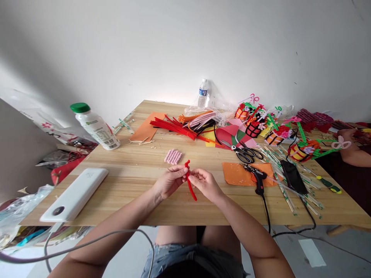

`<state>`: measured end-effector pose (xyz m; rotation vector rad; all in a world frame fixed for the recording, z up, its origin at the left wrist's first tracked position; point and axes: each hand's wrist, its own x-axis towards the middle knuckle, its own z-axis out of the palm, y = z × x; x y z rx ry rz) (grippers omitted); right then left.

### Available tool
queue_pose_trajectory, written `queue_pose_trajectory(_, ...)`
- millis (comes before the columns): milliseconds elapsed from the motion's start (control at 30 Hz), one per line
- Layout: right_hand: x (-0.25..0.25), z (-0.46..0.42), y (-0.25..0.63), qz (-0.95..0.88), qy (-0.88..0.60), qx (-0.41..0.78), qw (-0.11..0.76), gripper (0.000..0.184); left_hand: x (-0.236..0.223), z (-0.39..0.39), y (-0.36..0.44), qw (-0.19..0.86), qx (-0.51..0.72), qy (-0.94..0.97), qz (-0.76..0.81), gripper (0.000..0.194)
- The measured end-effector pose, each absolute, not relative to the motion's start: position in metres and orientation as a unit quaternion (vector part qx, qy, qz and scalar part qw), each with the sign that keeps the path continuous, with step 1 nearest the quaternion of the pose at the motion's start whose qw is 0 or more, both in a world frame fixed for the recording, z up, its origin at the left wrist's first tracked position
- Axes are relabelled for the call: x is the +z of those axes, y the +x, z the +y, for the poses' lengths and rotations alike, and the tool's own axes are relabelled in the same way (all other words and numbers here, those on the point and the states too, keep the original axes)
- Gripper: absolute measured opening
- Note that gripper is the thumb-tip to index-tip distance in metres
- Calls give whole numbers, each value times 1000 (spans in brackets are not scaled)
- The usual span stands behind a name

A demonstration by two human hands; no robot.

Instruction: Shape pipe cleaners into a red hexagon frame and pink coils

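Between my two hands is a red pipe cleaner [192, 191], its top end bent into a small hook and its lower end hanging loose. My left hand [171, 180] pinches it near the top with thumb and fingers. Just below and to the right, my right hand [205, 184] grips the same piece with its fingertips. Right behind my left hand, a flat patch of pink coiled pieces [173, 156] lies on the wooden table [130, 193]. Farther back rests a bundle of red pipe cleaners [176, 129].
A white power bank [75, 195] and a green-capped bottle [97, 129] stand left. On the right are scissors [246, 153], a glue gun [257, 178], a black phone [292, 177], several straws and small flower baskets [301, 150]. Another person's arm [355, 148] rests at far right.
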<state>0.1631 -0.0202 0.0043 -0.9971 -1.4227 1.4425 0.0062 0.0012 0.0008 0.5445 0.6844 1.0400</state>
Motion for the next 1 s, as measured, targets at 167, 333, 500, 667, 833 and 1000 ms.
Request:
queue_pose_trajectory(167, 6, -17, 167, -508, -381, 650, 418, 26, 5, -3, 7, 746, 499, 279, 342, 24)
queue_pose_trajectory(333, 4, -14, 171, -426, -338, 764, 348, 31, 6, -4, 7, 726, 494, 328, 347, 22)
queue_pose_trajectory(500, 2, -13, 171, -426, -357, 758, 341, 25, 8, -6, 9, 685, 509, 358, 378, 25)
queue_pose_trajectory(667, 4, -13, 172, -434, -325, 772, 331, 17, 7, -7, 10, 693, 508, 348, 375, 26)
queue_pose_trajectory(833, 5, -14, 171, -416, -328, 763, 370, 14, 0, -6, 9, 709, 463, 418, 329, 27)
queue_pose_trajectory(1000, 5, -14, 171, -415, -326, 765, 369, 14, -6, -7, 8, 702, 450, 453, 314, 23)
